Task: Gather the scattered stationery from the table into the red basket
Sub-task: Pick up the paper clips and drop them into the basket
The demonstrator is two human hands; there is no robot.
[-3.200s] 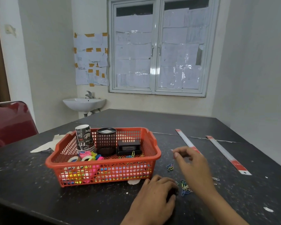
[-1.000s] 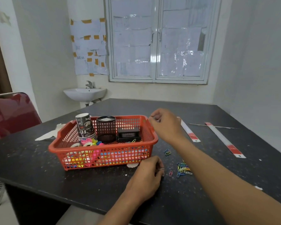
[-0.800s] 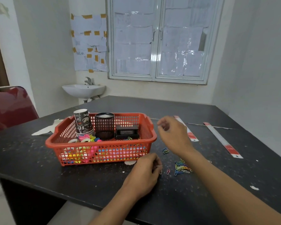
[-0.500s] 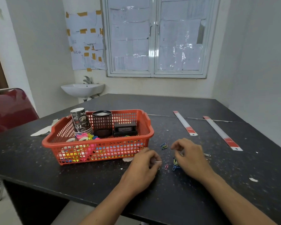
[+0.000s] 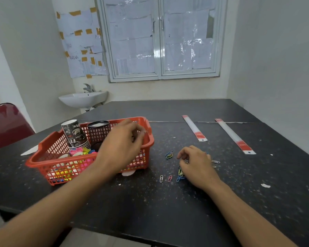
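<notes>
The red basket (image 5: 43, 164) stands on the black table (image 5: 150, 202) at the left. It holds stacked paper cups (image 5: 75, 136), a black mesh pen holder (image 5: 98, 131) and coloured tape rolls (image 5: 80, 151). My left hand (image 5: 121, 145) hovers over the basket's right end, fingers curled, with a small pale clip pinched at the fingertips. My right hand (image 5: 196, 164) rests on a pile of coloured paper clips (image 5: 180, 173), fingers curled down round them. A small clip cluster (image 5: 169, 155) and two single clips (image 5: 161, 178) lie between basket and hand.
Two white rulers with red ends (image 5: 194, 128) (image 5: 234, 136) lie far right on the table. A red chair (image 5: 5, 125) stands at the left and a sink (image 5: 83, 98) behind. Paper scraps (image 5: 265, 185) dot the table. The table's near edge runs close below my forearms.
My left hand has risen from the table in front of the basket and moved over the basket's right end. My right hand stays on the clip pile.
</notes>
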